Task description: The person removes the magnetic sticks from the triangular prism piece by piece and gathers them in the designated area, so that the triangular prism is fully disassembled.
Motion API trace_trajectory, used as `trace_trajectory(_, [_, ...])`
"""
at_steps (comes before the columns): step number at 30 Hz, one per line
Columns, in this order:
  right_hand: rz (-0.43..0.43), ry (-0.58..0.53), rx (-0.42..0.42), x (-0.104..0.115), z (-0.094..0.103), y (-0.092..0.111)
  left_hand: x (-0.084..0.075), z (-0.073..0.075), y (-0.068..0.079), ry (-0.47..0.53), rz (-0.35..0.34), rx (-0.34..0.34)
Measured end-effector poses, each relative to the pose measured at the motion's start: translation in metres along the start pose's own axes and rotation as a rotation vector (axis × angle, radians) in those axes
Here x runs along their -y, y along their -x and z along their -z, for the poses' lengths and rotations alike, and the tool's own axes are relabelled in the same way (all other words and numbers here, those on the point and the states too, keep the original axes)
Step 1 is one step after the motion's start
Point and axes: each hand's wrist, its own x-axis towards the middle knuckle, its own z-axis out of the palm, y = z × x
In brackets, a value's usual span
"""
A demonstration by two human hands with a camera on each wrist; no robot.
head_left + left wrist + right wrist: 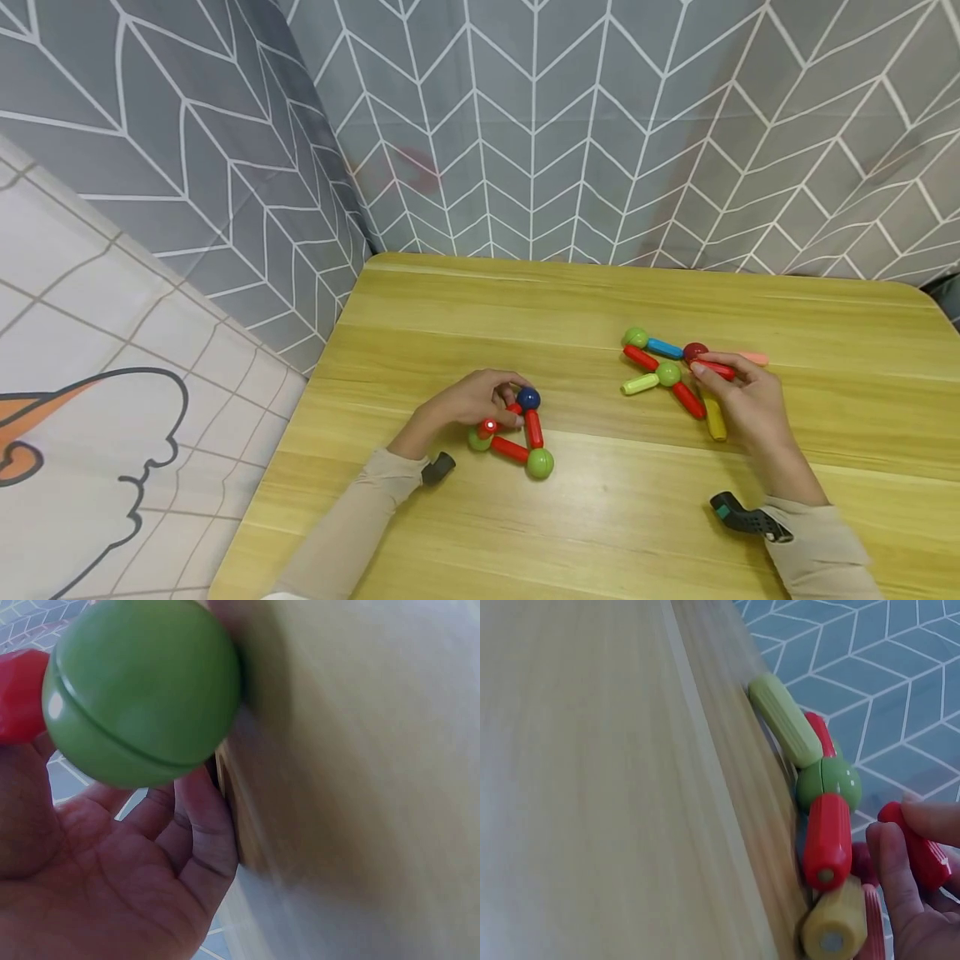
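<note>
On the left, red magnetic rods (pixel 510 450) join a dark blue ball (pixel 528 398), a green ball (pixel 540 463) and another green ball (pixel 142 690) into a triangle on the table. One more red rod (pixel 488 427) points up from the left green ball. My left hand (pixel 472 398) holds the triangle's far-left rod between thumb and fingers, beside the blue ball. To the right, my right hand (pixel 753 400) pinches a red rod (pixel 919 847) by the dark red ball (pixel 696 352); whether the rod touches that ball is unclear.
Around the right hand lie a green ball (pixel 668 373) with red and light green rods attached, a blue rod (pixel 664 348) with a green ball (pixel 636 337), a yellow rod (pixel 715 417) and a pink rod (pixel 753 359). A patterned curtain (pixel 525 125) hangs behind the wooden table (pixel 600 533).
</note>
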Motion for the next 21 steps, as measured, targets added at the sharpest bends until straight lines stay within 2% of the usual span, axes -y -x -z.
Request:
trace_trajectory(5, [-0.024,0.056,-0.008,-0.001,0.007,-0.002,0.000,0.000,0.000,-0.004,-0.005,-0.002])
trace_trajectory(9, [-0.033,0.223,-0.004,0.001,0.011,-0.001,0.001,-0.001,-0.001,-0.001,-0.009,0.000])
trace_trajectory(12, [-0.030,0.291,0.011,0.002,0.012,-0.001,0.001,0.000,-0.001,0.001,-0.009,-0.002])
trace_trajectory(21, [-0.012,0.104,0.091,0.000,0.012,-0.004,-0.001,0.000,0.000,0.010,0.003,0.002])
